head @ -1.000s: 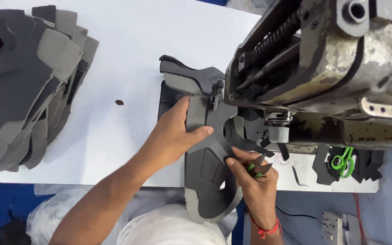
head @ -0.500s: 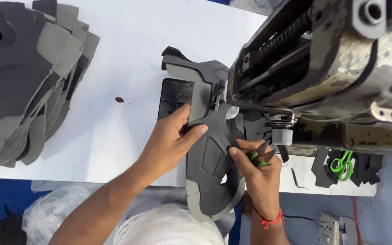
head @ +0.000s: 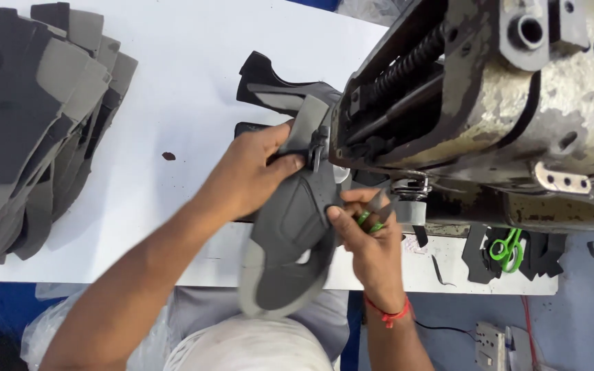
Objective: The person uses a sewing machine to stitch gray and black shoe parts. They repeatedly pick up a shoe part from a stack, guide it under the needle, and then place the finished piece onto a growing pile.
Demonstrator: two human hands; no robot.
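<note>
A dark grey shoe upper piece [head: 290, 233] with lighter grey panels lies under the head of an old sewing machine [head: 489, 103]. My left hand [head: 249, 175] grips its upper part next to the needle area, thumb pressed on a light grey strip. My right hand [head: 369, 237] pinches the piece's right edge below the presser foot [head: 407, 189] and also holds a small green-handled thread snip [head: 369, 221]. The piece's lower end hangs over the table edge toward my lap.
A tall stack of grey cut shoe uppers [head: 29, 117] sits at the left on the white table [head: 173, 82]. Green-handled snips [head: 507, 247] lie on dark scraps at the right. A small dark spot [head: 168, 156] marks the table.
Both hands have shifted the shoe piece up and turned it under the machine head. My left hand slid higher to grip nearer the needle; the view moved closer.
</note>
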